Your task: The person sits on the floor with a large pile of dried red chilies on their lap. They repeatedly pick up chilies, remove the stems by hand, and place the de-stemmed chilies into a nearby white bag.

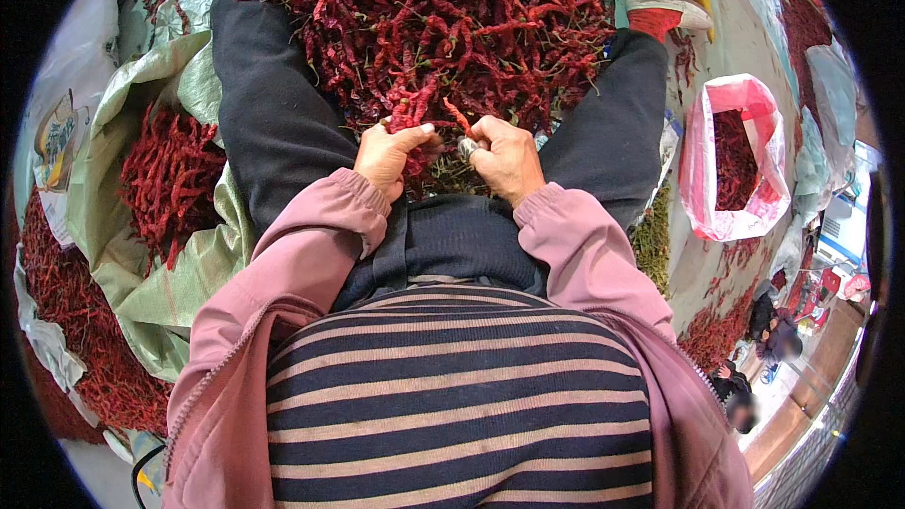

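A large heap of dried red chili peppers [452, 21] lies between my outstretched legs, many with stems on. My left hand [396, 155] holds a small bunch of dried chilies [413, 109], its thumb pointing towards the other hand. Close by on the right, my right hand [502, 155] pinches a single orange-red chili [457, 113] between thumb and fingers; something grey and shiny is around one of its digits. Below and between the hands lie greenish-brown stems [452, 175], partly hidden by the fingers.
On the left stands an open pale green woven sack [120, 254] with chilies [170, 184] in it. A pink-and-white bag [767, 215] holding chilies stands on the right. More chilies [92, 332] lie at far left. Two people [774, 336] [735, 392] are at far lower right.
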The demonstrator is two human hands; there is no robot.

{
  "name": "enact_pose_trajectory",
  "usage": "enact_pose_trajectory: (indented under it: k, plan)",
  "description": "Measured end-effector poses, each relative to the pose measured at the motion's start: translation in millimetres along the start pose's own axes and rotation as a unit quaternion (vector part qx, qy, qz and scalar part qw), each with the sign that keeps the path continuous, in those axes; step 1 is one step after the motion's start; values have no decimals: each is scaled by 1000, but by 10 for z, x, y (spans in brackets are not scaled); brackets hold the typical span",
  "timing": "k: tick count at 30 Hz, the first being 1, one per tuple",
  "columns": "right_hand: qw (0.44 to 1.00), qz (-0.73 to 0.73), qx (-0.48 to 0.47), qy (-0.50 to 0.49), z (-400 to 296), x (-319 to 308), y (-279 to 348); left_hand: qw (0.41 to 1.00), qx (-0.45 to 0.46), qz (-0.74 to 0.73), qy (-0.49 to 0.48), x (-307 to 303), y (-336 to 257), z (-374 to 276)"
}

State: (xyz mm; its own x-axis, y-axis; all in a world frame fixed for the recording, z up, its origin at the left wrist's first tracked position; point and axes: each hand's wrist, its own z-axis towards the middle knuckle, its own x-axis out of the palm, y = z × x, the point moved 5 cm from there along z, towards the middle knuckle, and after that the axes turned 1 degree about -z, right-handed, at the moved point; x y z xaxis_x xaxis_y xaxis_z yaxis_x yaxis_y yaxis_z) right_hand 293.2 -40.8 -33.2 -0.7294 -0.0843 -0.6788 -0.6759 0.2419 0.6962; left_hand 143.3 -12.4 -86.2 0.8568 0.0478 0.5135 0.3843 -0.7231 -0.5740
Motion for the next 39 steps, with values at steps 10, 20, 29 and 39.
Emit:
enact_pose_trajectory:
  k: [10,20,29,39]
  plan:
    - [978,205,-16,26,74,116,159,996,46,33,75,228,-69,-111]
    - [903,339,197,177,-134,275,159,995,89,-13,38,73,-125,-89]
    - [965,215,63,141,-93,347,-4,997,58,-3,47,-7,-78,-68]
    - [974,142,26,176,-135,286,35,997,58,34,21,-13,-30,-30]
